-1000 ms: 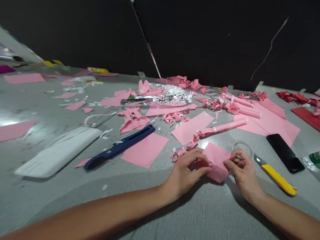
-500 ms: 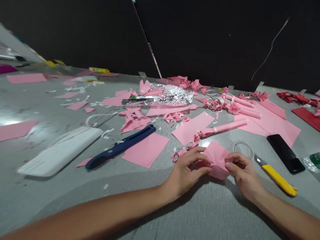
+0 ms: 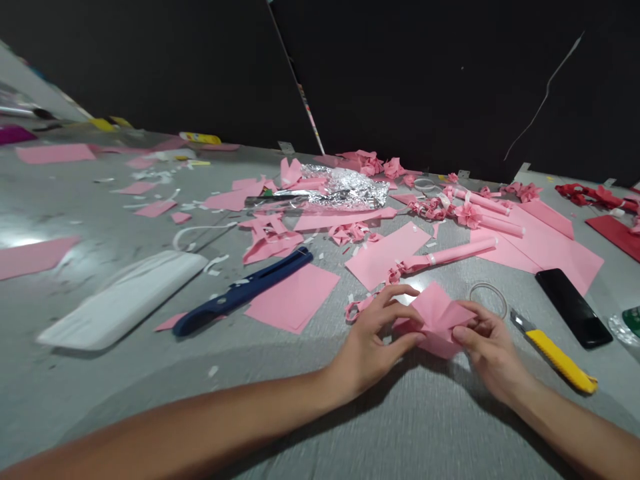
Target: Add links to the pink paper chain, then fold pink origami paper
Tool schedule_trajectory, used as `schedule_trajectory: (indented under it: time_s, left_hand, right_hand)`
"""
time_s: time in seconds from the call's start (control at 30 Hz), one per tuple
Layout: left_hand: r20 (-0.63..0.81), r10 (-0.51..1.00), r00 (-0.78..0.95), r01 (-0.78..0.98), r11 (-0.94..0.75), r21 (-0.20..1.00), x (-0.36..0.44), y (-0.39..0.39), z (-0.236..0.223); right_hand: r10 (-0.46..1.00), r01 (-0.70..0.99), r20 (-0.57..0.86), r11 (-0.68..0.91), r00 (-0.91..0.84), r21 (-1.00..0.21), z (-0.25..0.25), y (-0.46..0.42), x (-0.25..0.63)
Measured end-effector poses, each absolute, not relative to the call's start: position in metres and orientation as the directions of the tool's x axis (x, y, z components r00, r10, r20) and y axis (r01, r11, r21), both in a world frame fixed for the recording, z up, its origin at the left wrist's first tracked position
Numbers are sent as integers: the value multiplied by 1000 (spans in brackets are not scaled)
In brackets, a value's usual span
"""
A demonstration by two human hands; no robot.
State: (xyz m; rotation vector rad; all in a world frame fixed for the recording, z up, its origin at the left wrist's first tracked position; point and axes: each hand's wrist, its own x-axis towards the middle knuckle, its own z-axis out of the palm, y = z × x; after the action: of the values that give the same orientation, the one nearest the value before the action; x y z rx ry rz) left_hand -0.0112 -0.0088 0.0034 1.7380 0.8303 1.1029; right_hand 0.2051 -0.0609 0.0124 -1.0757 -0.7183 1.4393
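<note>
A small creased piece of pink paper (image 3: 438, 312) is held between both hands, its flaps spread outward. My left hand (image 3: 383, 333) pinches its left edge between thumb and fingers. On the other side my right hand (image 3: 483, 340) grips the right flap, with the thumb in front. Behind the left hand lies a chain of twisted pink paper (image 3: 357, 309), partly hidden by that hand. To the right of my right hand rest a yellow utility knife (image 3: 560, 360), blade showing, and a thin round ring (image 3: 487, 299).
A black phone (image 3: 573, 308) lies at the right, near a bottle (image 3: 629, 323). Blue scissors (image 3: 245, 292) and a white packet (image 3: 125, 300) lie left. Pink rolled tubes (image 3: 450, 253), crumpled foil (image 3: 345, 187) and paper scraps spread toward a black panel (image 3: 400, 80).
The pink paper's right flap has opened outward more, and the fingers of my left hand have lifted slightly. The view has shifted a little; other things lie as before.
</note>
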Motion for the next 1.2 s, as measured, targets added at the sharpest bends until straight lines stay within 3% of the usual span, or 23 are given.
schedule_trajectory:
  time_s: [0.2, 0.3, 0.63, 1.2]
  left_hand:
    - [602, 706, 373, 252, -702, 667, -16, -14, 5]
    - [655, 628, 420, 253, -774, 580, -17, -14, 5]
    - [724, 542, 426, 315, -840, 443, -18, -12, 9]
    - [767, 455, 453, 288, -889, 357, -20, -17, 10]
  right_hand:
    - [979, -375, -204, -189, 1, -908, 9, -61, 201]
    - [977, -343, -213, -205, -14, -917, 8, -63, 201]
    - [953, -276, -224, -275, -204, -921, 8, -70, 202]
    - [964, -239, -149, -202, -221, -950, -1, -71, 205]
